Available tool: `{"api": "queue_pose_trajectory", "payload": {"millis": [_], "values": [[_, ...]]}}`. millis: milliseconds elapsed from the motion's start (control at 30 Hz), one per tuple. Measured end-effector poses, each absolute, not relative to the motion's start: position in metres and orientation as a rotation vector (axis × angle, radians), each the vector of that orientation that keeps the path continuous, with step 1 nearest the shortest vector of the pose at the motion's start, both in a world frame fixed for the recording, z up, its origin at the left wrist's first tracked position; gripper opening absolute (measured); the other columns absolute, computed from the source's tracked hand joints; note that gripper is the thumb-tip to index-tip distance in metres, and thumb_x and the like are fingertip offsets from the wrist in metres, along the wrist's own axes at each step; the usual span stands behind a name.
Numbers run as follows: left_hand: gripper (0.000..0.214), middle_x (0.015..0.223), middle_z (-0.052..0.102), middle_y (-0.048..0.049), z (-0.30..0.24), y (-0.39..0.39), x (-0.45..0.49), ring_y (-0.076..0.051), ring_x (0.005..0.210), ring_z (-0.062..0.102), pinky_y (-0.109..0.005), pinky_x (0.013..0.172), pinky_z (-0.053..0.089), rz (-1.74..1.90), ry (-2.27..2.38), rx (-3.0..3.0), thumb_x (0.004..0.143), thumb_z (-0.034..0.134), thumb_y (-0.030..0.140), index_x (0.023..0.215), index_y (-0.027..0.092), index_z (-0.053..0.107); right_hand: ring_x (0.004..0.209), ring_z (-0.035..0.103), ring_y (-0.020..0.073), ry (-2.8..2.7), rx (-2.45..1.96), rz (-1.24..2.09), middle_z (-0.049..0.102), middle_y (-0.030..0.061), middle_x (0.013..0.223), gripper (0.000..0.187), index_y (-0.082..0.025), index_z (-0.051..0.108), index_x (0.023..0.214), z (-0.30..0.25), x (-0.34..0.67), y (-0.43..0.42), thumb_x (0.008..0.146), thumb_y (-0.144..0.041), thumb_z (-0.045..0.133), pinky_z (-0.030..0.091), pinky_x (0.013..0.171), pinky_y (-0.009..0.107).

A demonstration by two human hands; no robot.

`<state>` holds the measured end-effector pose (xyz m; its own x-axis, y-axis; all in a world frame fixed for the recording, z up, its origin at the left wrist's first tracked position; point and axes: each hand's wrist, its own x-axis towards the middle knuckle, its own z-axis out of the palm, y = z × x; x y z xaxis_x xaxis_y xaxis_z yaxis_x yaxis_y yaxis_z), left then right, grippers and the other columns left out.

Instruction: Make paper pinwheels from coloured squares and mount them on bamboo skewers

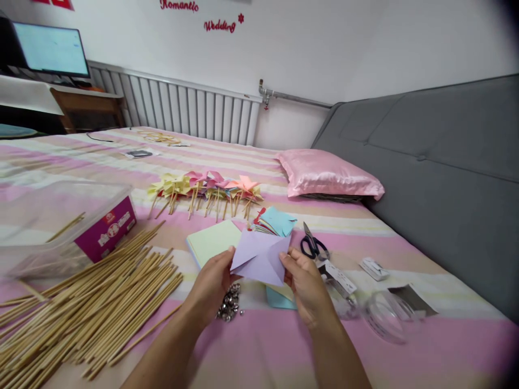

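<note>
Both my hands hold a lilac paper square point(261, 256) with cut, folded corners above the striped bed. My left hand point(213, 286) pinches its left edge. My right hand point(306, 283) grips its right edge with fingers closed on the paper. Under my left hand lies a small heap of silver pins point(230, 308). Just behind the paper are a pale green paper stack point(211, 240) and a pile of blue and red cut squares point(275, 221). Black scissors point(313, 246) lie right of the paper.
A big pile of bamboo sticks point(89, 313) covers the near left, beside a clear plastic box point(60, 227) with a purple label. Finished paper pinwheels point(205, 192) lie in a row farther back. A pink pillow point(328, 175), clear tape roll point(383, 319) and white stapler-like items point(375, 268) sit right.
</note>
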<state>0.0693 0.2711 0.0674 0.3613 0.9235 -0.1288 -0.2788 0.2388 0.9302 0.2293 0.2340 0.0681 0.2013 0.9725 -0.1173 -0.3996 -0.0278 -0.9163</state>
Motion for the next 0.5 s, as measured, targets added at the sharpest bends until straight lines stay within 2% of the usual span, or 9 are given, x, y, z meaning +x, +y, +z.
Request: {"api": "queue_pose_trajectory", "payload": {"millis": [133,300,500], "values": [[0.055,0.080,0.070,-0.0098,0.0786,0.2661,0.0656,-0.023,0.076,0.064,-0.029,0.066,0.047,0.919,0.706,0.807,0.076,0.050,0.060,0.090,0.010,0.068,0.065,0.066,0.0180,-0.798,-1.115,1.251,0.073,0.0050,0.081,0.041,-0.016,0.063,0.103,0.0675,0.2233,0.2326,0.069,-0.039,0.069,0.047,0.054,0.024],[0.045,0.076,0.071,-0.0080,0.0751,0.2624,0.0632,-0.021,0.069,0.064,-0.028,0.066,0.047,0.897,0.786,0.994,0.063,0.075,0.043,0.092,0.009,0.070,0.058,0.065,0.0177,-0.900,-1.110,1.284,0.073,0.0048,0.073,0.042,-0.016,0.064,0.097,0.0664,0.2216,0.2317,0.066,-0.042,0.073,0.049,0.057,0.027],[0.045,0.074,0.071,-0.0084,0.0699,0.2616,0.0647,-0.019,0.066,0.063,-0.026,0.061,0.047,0.840,0.849,1.036,0.061,0.076,0.043,0.090,0.009,0.072,0.067,0.066,0.0195,-0.957,-1.113,1.276,0.072,0.0056,0.076,0.036,-0.016,0.066,0.085,0.0667,0.2209,0.2290,0.063,-0.043,0.075,0.050,0.064,0.031]]}}
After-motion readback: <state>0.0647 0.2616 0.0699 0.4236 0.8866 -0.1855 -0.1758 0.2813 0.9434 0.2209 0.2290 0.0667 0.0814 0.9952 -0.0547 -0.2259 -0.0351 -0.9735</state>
